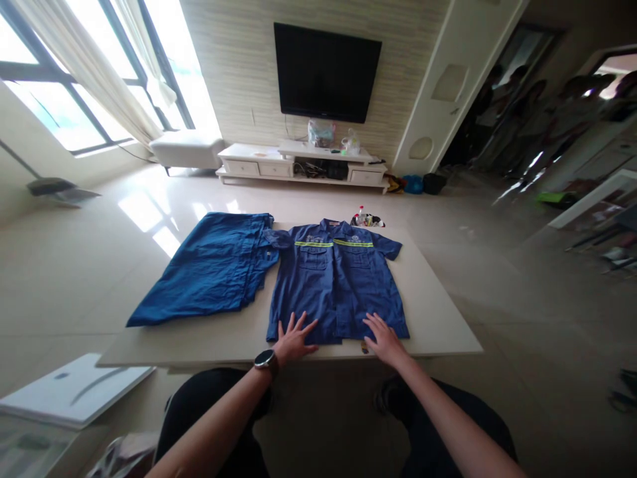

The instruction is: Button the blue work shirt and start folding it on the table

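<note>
A dark blue short-sleeved work shirt (pixel 363 285) lies front up on the pale table (pixel 438 312), its collar away from me. Yellow-green stripes cross its chest above two pockets. My left hand (pixel 294 340) rests on the lower left of the shirt with fingers spread; a watch (pixel 265 360) is on that wrist. On the lower right hem lies my right hand (pixel 384 337), fingers stretched out and holding nothing. Left of the shirt is a stack of folded blue cloth (pixel 204 265), which its left sleeve touches.
A clear bottle (pixel 361 214) and small items sit at the table's far edge. Beyond are a white TV cabinet (pixel 259 162) and a padded bench (pixel 188 147). At lower left is a white flat box (pixel 74 388). Several people (pixel 547 119) stand at far right.
</note>
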The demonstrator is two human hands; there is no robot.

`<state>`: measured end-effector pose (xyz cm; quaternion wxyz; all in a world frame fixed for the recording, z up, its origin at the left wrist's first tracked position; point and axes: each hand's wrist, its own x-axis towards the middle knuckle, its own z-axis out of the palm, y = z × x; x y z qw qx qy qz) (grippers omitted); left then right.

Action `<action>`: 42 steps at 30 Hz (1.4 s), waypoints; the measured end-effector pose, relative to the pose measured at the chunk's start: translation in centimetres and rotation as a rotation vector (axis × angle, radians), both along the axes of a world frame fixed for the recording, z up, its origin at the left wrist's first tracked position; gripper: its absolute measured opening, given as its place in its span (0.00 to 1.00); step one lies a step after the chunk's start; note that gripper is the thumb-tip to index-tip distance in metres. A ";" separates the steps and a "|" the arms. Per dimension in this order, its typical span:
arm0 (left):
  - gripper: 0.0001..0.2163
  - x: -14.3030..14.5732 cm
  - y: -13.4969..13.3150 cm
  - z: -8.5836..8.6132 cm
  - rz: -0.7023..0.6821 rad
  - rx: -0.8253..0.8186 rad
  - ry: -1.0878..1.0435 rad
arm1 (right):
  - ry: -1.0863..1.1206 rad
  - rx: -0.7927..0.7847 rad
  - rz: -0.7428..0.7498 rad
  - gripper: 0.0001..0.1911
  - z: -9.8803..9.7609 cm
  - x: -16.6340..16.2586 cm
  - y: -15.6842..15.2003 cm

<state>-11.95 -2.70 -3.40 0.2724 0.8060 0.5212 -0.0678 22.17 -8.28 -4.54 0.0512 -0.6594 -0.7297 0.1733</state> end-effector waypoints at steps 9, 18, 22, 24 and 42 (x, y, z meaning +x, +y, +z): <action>0.37 4.2 -0.8 1.8 -0.096 0.158 0.038 | -0.101 -0.028 0.067 0.29 2.3 -6.8 2.0; 0.12 6.2 0.9 2.9 -0.281 0.273 -0.032 | 0.016 -0.019 0.023 0.20 4.4 -6.4 4.5; 0.20 6.8 0.7 2.8 -0.300 0.289 -0.076 | 0.035 0.028 -0.074 0.16 4.5 -6.0 4.7; 0.18 7.2 0.5 2.7 -0.300 0.280 -0.076 | 0.073 0.082 -0.125 0.15 4.5 -6.1 4.9; 0.09 6.3 2.2 2.6 0.121 0.282 -0.526 | 1.056 0.982 -1.099 0.17 6.5 2.3 8.2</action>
